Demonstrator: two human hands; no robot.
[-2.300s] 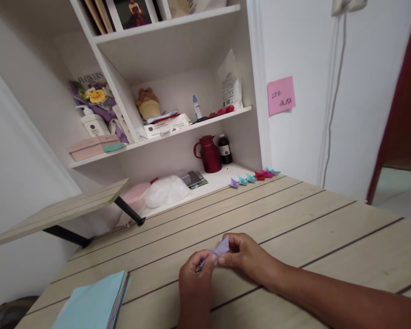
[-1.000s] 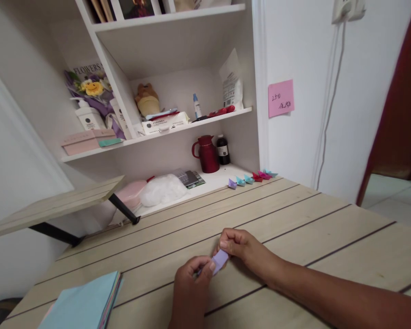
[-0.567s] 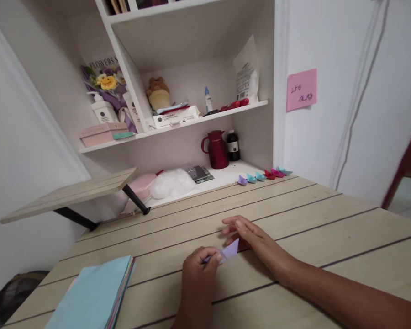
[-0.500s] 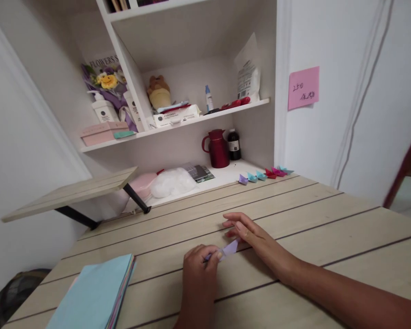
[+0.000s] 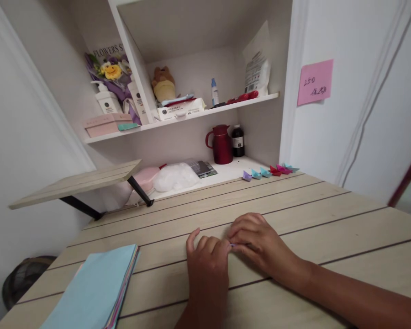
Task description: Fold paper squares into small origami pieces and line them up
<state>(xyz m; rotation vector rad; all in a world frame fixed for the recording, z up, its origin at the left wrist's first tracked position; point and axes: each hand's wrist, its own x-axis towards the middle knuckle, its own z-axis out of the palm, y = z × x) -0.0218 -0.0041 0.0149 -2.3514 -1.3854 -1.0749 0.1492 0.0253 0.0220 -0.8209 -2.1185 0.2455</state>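
Both of my hands rest low on the wooden table [image 5: 329, 214], meeting over a small lilac folded paper [image 5: 232, 245]. Only a thin sliver of the paper shows between them; the rest is hidden under my fingers. My left hand [image 5: 207, 265] lies knuckles-up with its fingertips pressed down on the paper and the thumb sticking out to the left. My right hand [image 5: 256, 240] comes in from the right, fingers curled and pinching the same paper at its right end.
A stack of coloured paper sheets [image 5: 92, 292], light blue on top, lies at the near left. Several small folded paper boats [image 5: 269, 172] line the far table edge. Behind are shelves with a red jug [image 5: 221, 145] and a dark bottle [image 5: 238, 140]. A pink note [image 5: 315, 82] sticks on the wall.
The lilac paper was held up in plain view between both hands; now both hands have come down over it on the table and hide it. The view has shifted left and downward.
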